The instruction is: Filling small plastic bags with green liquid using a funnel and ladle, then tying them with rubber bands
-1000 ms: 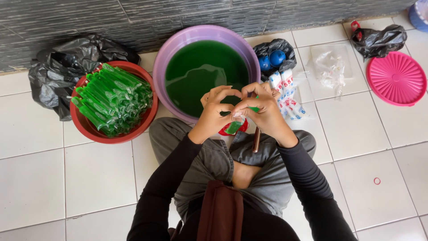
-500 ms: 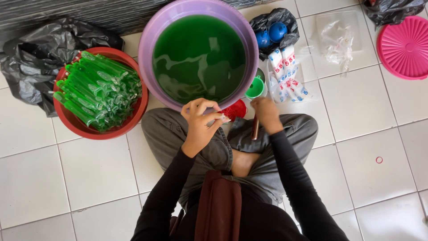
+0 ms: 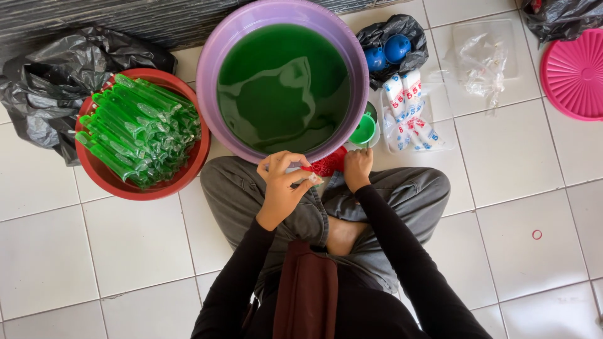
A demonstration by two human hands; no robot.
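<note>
I sit cross-legged on a tiled floor. My left hand (image 3: pixel 281 186) is raised over my left knee and pinches a small clear plastic sleeve (image 3: pixel 312 180) between its fingertips. Curled just right of it, my right hand (image 3: pixel 357 168) grips a red funnel (image 3: pixel 327 165), which sits between the two hands. Right in front of them stands a large purple basin (image 3: pixel 211 94) full of green liquid. A small green cup (image 3: pixel 363 130) rests against the basin's right side, just beyond my right hand.
A red basin (image 3: pixel 100 179) piled with several green filled tubes stands at the left, black bags behind it. At the right lie white printed packets (image 3: pixel 408 107), a black bag with blue balls (image 3: pixel 386 53), clear plastic bags (image 3: pixel 480 59) and a pink lid (image 3: pixel 575 72).
My hands, joined on a green tube a second ago, have separated. The right one reached toward the green cup and came back beside the funnel; the left now holds only a clear sleeve.
</note>
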